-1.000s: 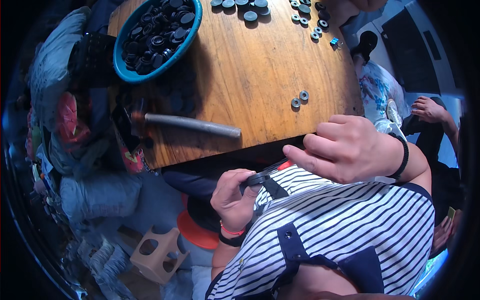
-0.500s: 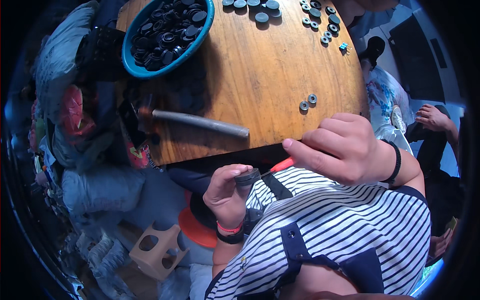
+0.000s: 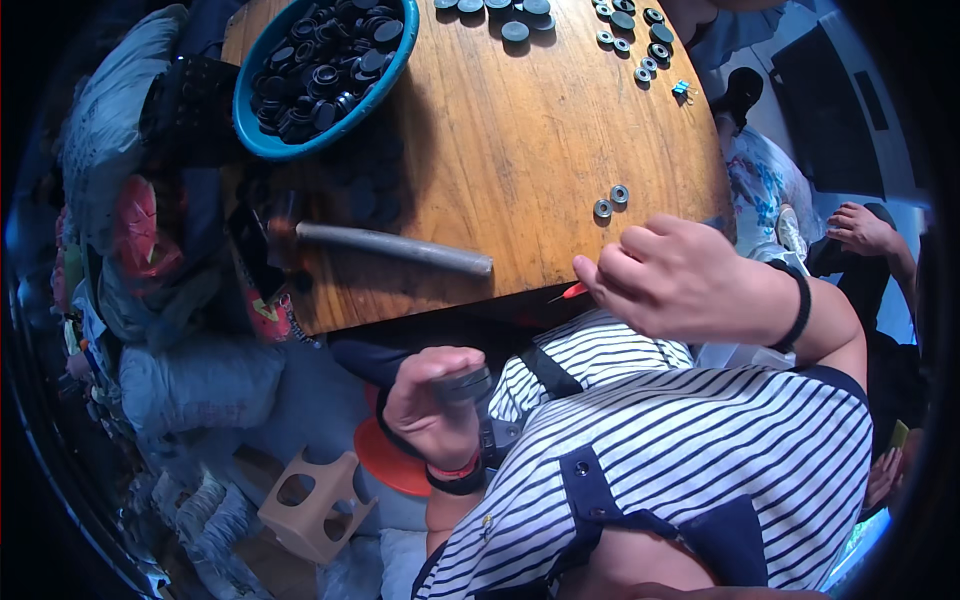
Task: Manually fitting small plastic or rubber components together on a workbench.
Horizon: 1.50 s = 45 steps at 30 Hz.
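Below the table edge, my left hand (image 3: 430, 410) is closed around a dark round cap-like disc (image 3: 462, 386), both slightly blurred. My right hand (image 3: 685, 280) hovers by the table's front edge, fingers curled on a small red-handled pick (image 3: 574, 291) with a thin tip; most of its handle is hidden in the fist. A gap separates the pick from the disc. Just beyond my right hand, two small metal-and-black rings (image 3: 603, 208) lie on the wooden table (image 3: 530, 140).
A teal basin (image 3: 243, 105) full of black round parts stands at the table's far left. A tool with a grey rod handle (image 3: 400, 250) lies in front of it. Grey discs (image 3: 515, 32) and more rings (image 3: 642, 75) sit at the back. Another person's hand (image 3: 862, 228) shows at right.
My left hand has lowered and moved left with the disc. My right hand has drawn slightly back with the pick, so the tip is now apart from the disc.
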{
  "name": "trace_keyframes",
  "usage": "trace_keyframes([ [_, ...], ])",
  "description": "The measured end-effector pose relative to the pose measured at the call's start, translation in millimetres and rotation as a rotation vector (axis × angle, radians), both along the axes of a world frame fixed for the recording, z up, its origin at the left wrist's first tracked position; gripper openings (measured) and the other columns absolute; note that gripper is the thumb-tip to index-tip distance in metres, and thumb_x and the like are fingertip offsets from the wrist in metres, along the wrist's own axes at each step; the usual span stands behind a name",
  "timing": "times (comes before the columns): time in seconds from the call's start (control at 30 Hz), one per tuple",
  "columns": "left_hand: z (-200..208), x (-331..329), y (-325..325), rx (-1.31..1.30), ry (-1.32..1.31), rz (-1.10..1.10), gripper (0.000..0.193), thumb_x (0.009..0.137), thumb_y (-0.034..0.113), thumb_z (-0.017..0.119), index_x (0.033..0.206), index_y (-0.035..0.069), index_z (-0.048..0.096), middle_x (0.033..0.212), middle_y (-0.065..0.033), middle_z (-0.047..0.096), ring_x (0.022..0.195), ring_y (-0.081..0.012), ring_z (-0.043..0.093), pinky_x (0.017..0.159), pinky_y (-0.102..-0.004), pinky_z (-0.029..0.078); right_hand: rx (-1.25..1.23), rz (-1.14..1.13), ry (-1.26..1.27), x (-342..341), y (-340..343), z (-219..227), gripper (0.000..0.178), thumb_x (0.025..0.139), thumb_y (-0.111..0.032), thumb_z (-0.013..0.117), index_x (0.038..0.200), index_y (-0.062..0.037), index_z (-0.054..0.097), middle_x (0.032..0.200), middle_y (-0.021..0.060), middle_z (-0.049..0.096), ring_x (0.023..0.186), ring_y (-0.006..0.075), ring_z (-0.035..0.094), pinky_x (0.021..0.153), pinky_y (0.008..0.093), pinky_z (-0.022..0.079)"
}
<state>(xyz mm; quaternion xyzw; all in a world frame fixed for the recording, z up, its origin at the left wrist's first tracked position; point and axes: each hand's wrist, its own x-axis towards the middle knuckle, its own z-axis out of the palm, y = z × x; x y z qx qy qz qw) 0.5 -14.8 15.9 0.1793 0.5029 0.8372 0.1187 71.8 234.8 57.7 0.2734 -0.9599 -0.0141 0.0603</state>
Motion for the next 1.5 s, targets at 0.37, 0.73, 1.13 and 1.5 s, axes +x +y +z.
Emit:
trace_keyframes([
  [0.37, -24.4, -0.6, 9.2, 0.043, -0.195, -0.289, 0.027, 0.085, -0.008, 0.062, 0.111, -0.003, 0.058, 0.111, -0.0188, 0.064, 0.102, -0.0254, 0.065, 0.092, -0.0358, 0.052, -0.216, -0.481, -0.067, -60.5, 32.6, -105.3, 0.036, 0.079, -0.010, 0.063, 0.114, -0.0066, 0.057, 0.093, 0.0083, 0.055, 0.083, 0.0240, 0.058, 0.069, 0.0346, 0.048],
  [0.73, -28.2, 0.7, 22.1, -0.169, -0.027, -0.209, 0.025, 0.087, 0.000, 0.065, 0.111, -0.004, 0.059, 0.107, -0.0114, 0.061, 0.096, -0.0159, 0.062, 0.084, -0.0258, 0.051, -1.241, -0.215, 0.056, -6.6, -61.4, -61.2, 0.035, 0.072, -0.002, 0.072, 0.105, 0.0017, 0.063, 0.090, 0.0135, 0.060, 0.074, 0.0258, 0.063, 0.062, 0.0326, 0.051],
  [1.13, -31.6, 6.9, 32.2, -0.127, -0.296, -0.107, 0.039, 0.083, 0.002, 0.071, 0.118, -0.005, 0.053, 0.112, -0.0142, 0.062, 0.101, -0.0159, 0.062, 0.090, -0.0276, 0.050, -0.913, -0.327, 0.366, -14.6, -71.5, -76.3, 0.040, 0.065, 0.001, 0.073, 0.103, 0.0014, 0.063, 0.081, 0.0112, 0.061, 0.061, 0.0240, 0.061, 0.050, 0.0318, 0.048],
  [1.5, -27.1, 3.9, 11.2, -0.465, 0.108, 0.030, 0.040, 0.076, 0.002, 0.077, 0.112, -0.004, 0.060, 0.110, -0.0134, 0.064, 0.100, -0.0191, 0.062, 0.091, -0.0304, 0.048, -2.105, -0.406, -0.728, 6.0, -50.4, -68.0, 0.066, 0.098, -0.046, 0.041, 0.138, 0.0058, 0.039, 0.101, 0.0173, 0.066, 0.109, 0.0208, 0.058, 0.098, 0.0319, 0.040],
])
